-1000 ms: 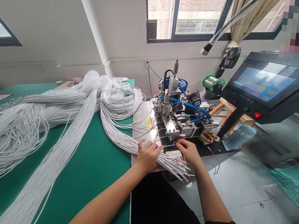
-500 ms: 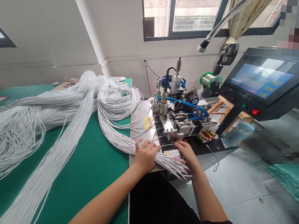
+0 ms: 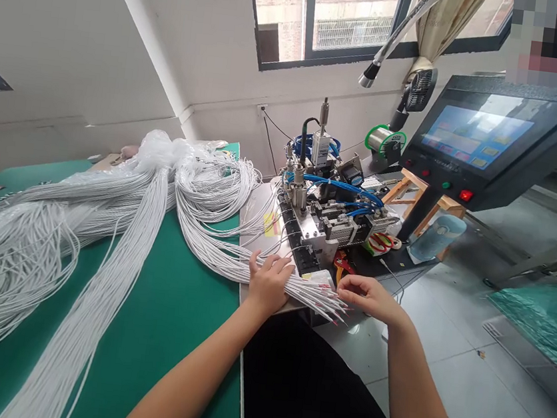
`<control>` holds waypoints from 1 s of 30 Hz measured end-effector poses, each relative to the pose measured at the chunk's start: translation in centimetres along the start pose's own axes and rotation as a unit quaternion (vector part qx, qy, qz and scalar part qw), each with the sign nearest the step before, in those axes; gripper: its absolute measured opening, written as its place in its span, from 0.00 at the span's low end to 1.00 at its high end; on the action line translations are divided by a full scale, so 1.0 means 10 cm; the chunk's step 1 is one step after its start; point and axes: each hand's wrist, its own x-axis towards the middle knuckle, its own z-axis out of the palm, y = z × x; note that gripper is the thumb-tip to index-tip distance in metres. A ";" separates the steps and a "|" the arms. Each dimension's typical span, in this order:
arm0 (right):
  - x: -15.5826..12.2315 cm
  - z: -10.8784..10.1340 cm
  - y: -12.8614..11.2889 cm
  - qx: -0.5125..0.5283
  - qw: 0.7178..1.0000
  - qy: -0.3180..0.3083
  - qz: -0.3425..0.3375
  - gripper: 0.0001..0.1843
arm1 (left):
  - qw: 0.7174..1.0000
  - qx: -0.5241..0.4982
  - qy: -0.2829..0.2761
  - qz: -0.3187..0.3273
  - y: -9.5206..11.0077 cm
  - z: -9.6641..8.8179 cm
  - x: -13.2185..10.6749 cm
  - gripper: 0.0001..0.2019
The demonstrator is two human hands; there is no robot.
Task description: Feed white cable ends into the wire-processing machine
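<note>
My left hand (image 3: 269,283) is closed over a thick bundle of white cables (image 3: 213,255), pressing it at the edge of the pale work surface. Beyond that hand the cable ends fan out to the right, with red showing at several tips. My right hand (image 3: 370,297) is at these tips, thumb and index finger pinched together on what looks like one cable end; the exact grip is small and partly hidden. Just behind the fanned ends stands a bench machine (image 3: 329,208) with metal cylinders and blue air tubes. Red-and-orange-handled pliers (image 3: 342,264) lie beside its front.
More white cables (image 3: 115,271) lie in long hanks over the green table (image 3: 175,358) at left, under clear plastic. A control panel (image 3: 478,138) with a lit screen stands at right. Behind are a solder wire spool (image 3: 385,141) and a small fan (image 3: 420,91).
My right hand has moved away from the machine's front, right and slightly down, to the cable tips. The pliers have come into view. My left hand stays on the bundle; the view has shifted slightly.
</note>
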 end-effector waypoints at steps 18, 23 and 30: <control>-0.05 0.03 -0.21 -0.037 0.999 0.004 -0.036 0.19 | 0.999 -0.014 0.010 0.038 -0.01 -0.05 -0.02 0.09; -0.03 0.06 -0.23 -0.043 0.998 0.023 -0.050 0.19 | 0.999 -0.018 0.006 0.051 -0.03 -0.05 -0.01 0.09; 0.19 0.18 -0.19 0.055 0.981 0.179 -0.052 0.21 | 0.997 -0.022 -0.001 0.071 -0.05 -0.09 -0.01 0.21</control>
